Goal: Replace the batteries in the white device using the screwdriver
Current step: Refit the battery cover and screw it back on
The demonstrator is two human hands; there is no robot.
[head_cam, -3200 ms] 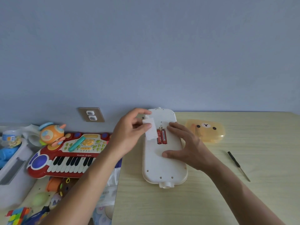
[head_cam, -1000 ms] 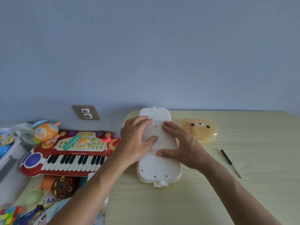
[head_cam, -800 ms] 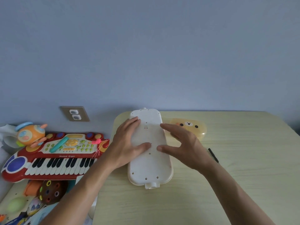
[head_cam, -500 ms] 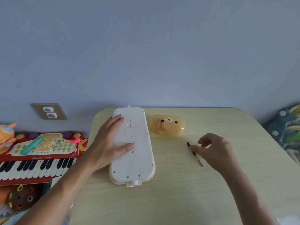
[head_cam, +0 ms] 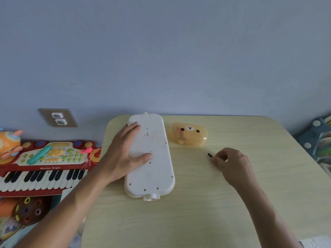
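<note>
The white device (head_cam: 152,169) lies face down on the wooden table (head_cam: 206,212), its long side running away from me. Its battery cover (head_cam: 147,146) is closed over the compartment, so the batteries are hidden. My left hand (head_cam: 125,154) rests flat on the device's left half, thumb just below the cover. To the right, my right hand (head_cam: 231,161) has its fingers pinched around the black screwdriver (head_cam: 210,155); only the handle's tip sticks out past the fingers.
A translucent orange bear-faced box (head_cam: 188,134) sits just right of the device's far end. Left of the table lie a red toy keyboard (head_cam: 44,163) and other toys (head_cam: 26,210). A wall socket (head_cam: 58,118) is behind them. A patterned blue object (head_cam: 318,138) is at the right edge.
The battery cover went back over the red batteries and both hands pressed it. Then my right hand left the device, moved right and closed on the screwdriver. My view shifted right.
</note>
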